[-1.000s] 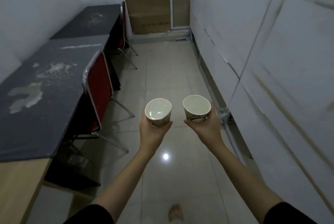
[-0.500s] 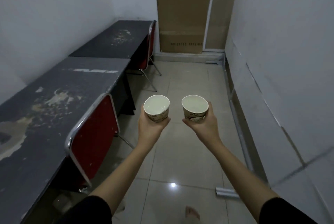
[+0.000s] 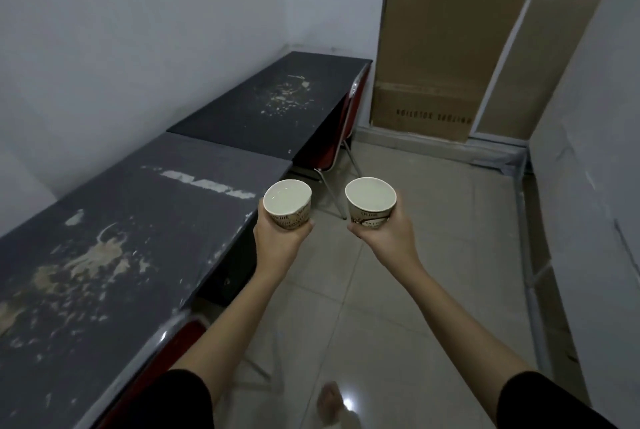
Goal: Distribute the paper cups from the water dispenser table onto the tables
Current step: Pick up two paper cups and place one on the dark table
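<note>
I hold two printed paper cups out in front of me, both upright with white insides. My left hand (image 3: 277,241) grips the left cup (image 3: 288,204), which hovers just off the right edge of the near dark table (image 3: 131,220). My right hand (image 3: 384,238) grips the right cup (image 3: 370,201) over the tiled floor. A second dark table (image 3: 270,102) stands farther along the left wall. Both table tops are scuffed and carry no cups.
A red chair (image 3: 341,127) is tucked under the far table, and another red chair (image 3: 162,352) sits under the near one by my left arm. Tall cardboard boxes (image 3: 443,47) lean at the end wall. A white wall (image 3: 588,151) runs along the right. My bare foot (image 3: 329,401) shows below.
I have walked forward along the aisle. The tables and boxes have drawn closer, and the near chair has slid down past my left arm. Both cups stay held as before.
</note>
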